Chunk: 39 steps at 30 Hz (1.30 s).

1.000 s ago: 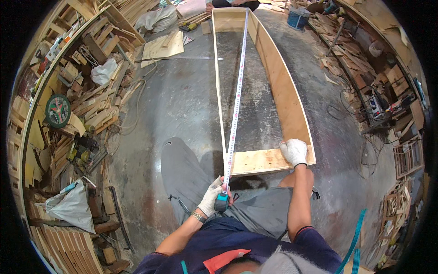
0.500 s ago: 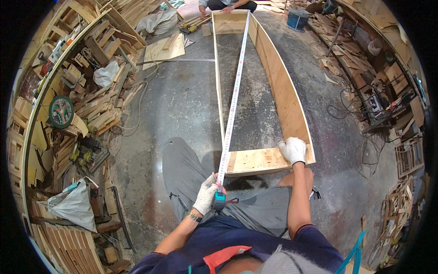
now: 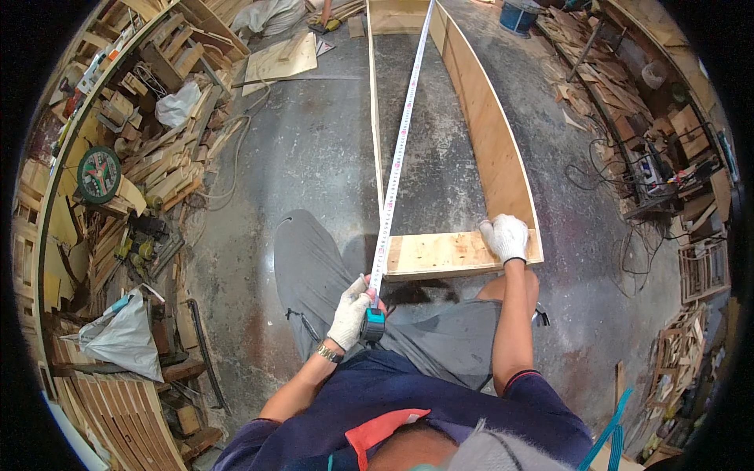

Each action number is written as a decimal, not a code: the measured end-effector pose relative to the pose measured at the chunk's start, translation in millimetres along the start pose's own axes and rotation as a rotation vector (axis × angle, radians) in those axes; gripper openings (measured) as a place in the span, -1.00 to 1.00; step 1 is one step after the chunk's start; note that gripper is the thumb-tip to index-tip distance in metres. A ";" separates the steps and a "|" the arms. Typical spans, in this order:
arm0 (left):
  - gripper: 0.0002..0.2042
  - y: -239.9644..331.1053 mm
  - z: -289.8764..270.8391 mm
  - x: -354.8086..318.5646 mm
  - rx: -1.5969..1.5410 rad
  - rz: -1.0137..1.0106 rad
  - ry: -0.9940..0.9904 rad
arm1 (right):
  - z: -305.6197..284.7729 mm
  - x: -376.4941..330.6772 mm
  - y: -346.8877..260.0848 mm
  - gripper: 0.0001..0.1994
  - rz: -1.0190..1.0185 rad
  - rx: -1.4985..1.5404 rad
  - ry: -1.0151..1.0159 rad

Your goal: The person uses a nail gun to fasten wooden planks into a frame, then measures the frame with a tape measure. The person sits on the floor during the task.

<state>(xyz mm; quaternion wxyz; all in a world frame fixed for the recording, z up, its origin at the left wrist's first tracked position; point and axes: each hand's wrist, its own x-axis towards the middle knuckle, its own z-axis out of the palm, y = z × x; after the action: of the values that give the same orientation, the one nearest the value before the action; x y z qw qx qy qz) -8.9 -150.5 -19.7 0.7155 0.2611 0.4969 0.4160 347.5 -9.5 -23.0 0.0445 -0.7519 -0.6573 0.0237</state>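
A long wooden frame point(image 3: 488, 129) of light plywood boards stretches away from me across the floor. My left hand point(image 3: 349, 315), in a white glove, is closed around a teal and black tape measure point(image 3: 373, 325) just outside the near left corner. From it the white tape blade point(image 3: 400, 144) runs diagonally over the frame to its far right corner, where its end is cut off by the picture's edge. My gloved right hand point(image 3: 505, 238) grips the near end board point(image 3: 440, 253) at the right corner, its fingertips partly hidden.
At the far left, a person's arm point(image 3: 326, 12) reaches down to a yellow power tool point(image 3: 324, 27). A plywood sheet point(image 3: 284, 64) lies left of the frame. Scrap wood point(image 3: 169, 169) fills the left side; cables point(image 3: 594, 169) and a blue bucket point(image 3: 518, 19) are at right.
My view has tipped down slightly, so the frame's far end is cut off. The other person's hands have left it, and an arm now reaches the yellow tool. My hands keep their holds.
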 end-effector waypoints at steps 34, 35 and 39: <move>-0.57 -26.5 0.2 20.4 -0.419 -0.100 -0.379 | 13.9 14.0 24.6 -0.46 -0.140 -0.095 -0.018; -0.56 -27.3 0.0 20.3 -0.426 -0.099 -0.373 | 13.2 13.6 23.7 -0.46 -0.138 -0.097 -0.021; -0.53 -27.5 0.0 19.8 -0.434 -0.102 -0.366 | 13.5 13.3 24.7 -0.46 -0.133 -0.078 -0.018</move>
<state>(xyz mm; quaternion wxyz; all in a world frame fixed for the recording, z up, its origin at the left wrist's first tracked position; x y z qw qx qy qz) 3.5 -147.8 -51.1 0.8524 0.1472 0.2713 0.4221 372.4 0.9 -38.6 0.0108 -0.7075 -0.7067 0.0019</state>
